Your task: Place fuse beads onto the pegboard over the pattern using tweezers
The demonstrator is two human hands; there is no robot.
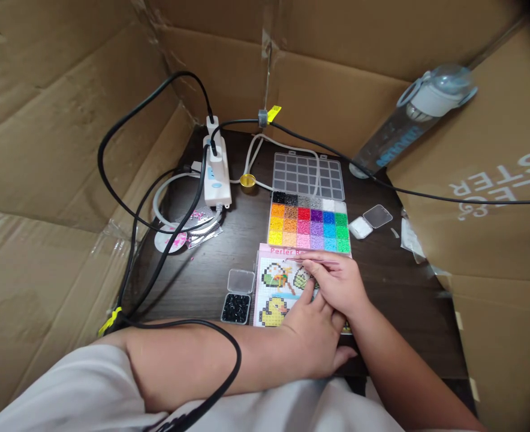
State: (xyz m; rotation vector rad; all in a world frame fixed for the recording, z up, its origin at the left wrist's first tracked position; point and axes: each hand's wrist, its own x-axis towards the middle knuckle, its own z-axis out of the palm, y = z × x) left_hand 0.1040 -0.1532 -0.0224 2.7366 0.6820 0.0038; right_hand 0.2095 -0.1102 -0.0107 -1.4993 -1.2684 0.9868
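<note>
My right hand [339, 285] pinches a pair of slim pink tweezers [307, 259], whose tips point left over the upper part of a bead pattern sheet [271, 287]. Printed on the sheet are gridded, duck-like figures and a heading that begins "Perler". My left hand [312, 330] lies on the lower right of the sheet, fingers stretched out, thumb apart, partly under my right hand. Just above the sheet is a bead box [309, 225] with compartments of many colours, its clear lid [307, 175] folded back. Whether the tweezers grip a bead is too small to tell.
Left of the sheet is a small open case of black beads [235, 308]; at right, an open case of white beads [361, 228]. A power strip [217, 180], black cables [175, 240], a water bottle [409, 126] and cardboard walls [328, 96] surround the table. One cable crosses my left forearm.
</note>
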